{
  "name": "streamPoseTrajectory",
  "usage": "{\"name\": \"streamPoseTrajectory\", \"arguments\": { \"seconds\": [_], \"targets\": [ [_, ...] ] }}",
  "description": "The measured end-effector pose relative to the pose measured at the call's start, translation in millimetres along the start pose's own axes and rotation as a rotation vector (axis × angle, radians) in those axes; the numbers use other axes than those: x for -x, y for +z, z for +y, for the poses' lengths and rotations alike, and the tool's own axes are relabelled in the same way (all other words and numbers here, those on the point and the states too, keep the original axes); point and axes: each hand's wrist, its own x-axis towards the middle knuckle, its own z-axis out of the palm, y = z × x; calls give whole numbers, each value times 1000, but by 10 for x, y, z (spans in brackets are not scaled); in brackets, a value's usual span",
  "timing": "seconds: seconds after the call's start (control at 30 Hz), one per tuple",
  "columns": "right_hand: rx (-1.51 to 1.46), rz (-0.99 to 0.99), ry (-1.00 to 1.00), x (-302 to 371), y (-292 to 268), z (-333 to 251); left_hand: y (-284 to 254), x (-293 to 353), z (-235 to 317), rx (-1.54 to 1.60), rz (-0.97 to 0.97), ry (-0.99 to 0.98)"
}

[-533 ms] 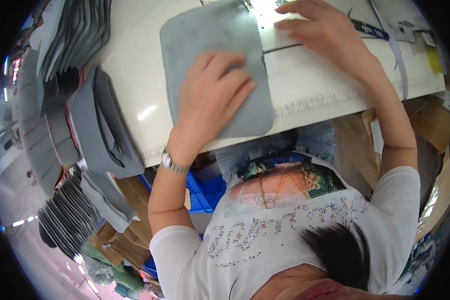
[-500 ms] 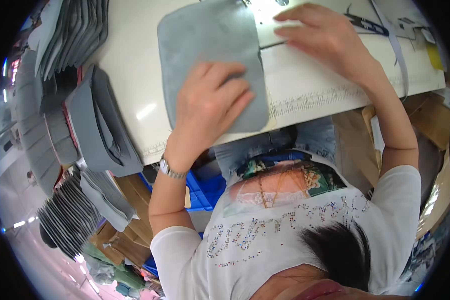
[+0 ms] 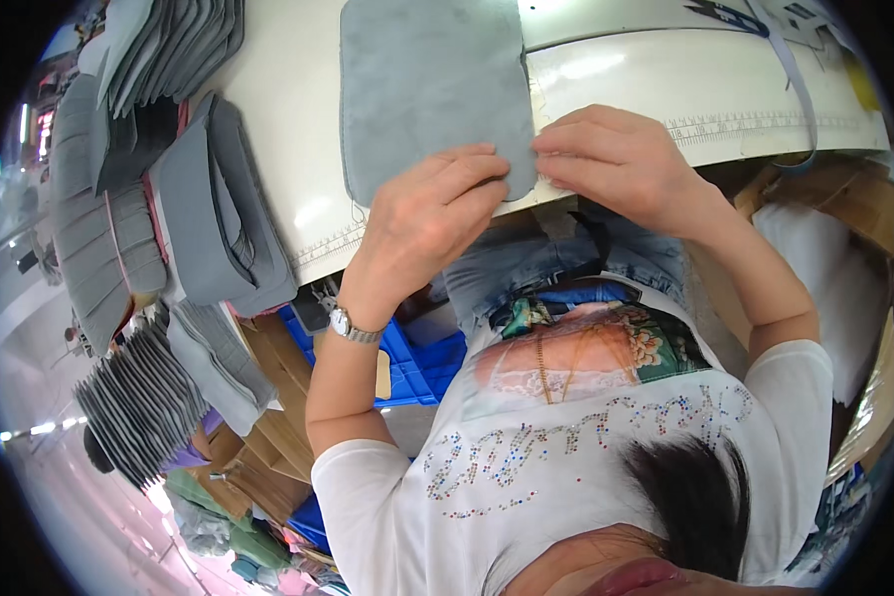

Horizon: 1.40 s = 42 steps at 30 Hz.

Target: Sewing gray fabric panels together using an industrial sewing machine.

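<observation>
Panel (image 3: pixel 435 94): one | hands (image 3: pixel 429 214) (image 3: pixel 621 167): two, apart, left on panel, right one at edge, grip unclear | snips (image 3: pixel 733 18): one

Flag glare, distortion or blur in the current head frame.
Head view: glare on the white table either side of the grey panel; table edge bowed by fisheye; corners black; lights at far left blown out; left hand and right hand reasonably sharp.

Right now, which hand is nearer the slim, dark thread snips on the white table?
Right. The right hand sits apart from the snips, left and toward the person; the left hand is farther left, on the flat grey panel.
</observation>
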Motion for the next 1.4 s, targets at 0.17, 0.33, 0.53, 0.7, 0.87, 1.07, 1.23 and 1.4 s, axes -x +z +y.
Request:
{"name": "streamPoseTrajectory", "arguments": {
  "seconds": [0.17, 0.33, 0.53, 0.7, 0.87, 1.07, 1.23, 1.4],
  "targets": [
    [94, -12, -201, -109, 90, -25, -69, -32, 9, -47, -20, 30],
    [212, -274, -331, -331, 4, -126, -87, -77, 40, -105, -71, 14],
    [-35, -276, -80, -269, 35, -20, -74, -59, -72, 83, -43, -43],
    [-87, -279, -82, -279, 56, 39, -170, -460, -585, 101, 68, -160],
    [-25, -259, -147, -278, 69, -12, 54, -744, -845, 105, 15, 47],
    [114, -217, -192, -245, 31, -116, -20, -751, -716, 70, -103, 76],
    [106, -439, -220, -203, -235, -96, -15, -744, -593, 44, -152, 61],
    [122, -463, -234, -123, -337, -5, 33, -763, -561, 49, -145, 38]
  ]
}}
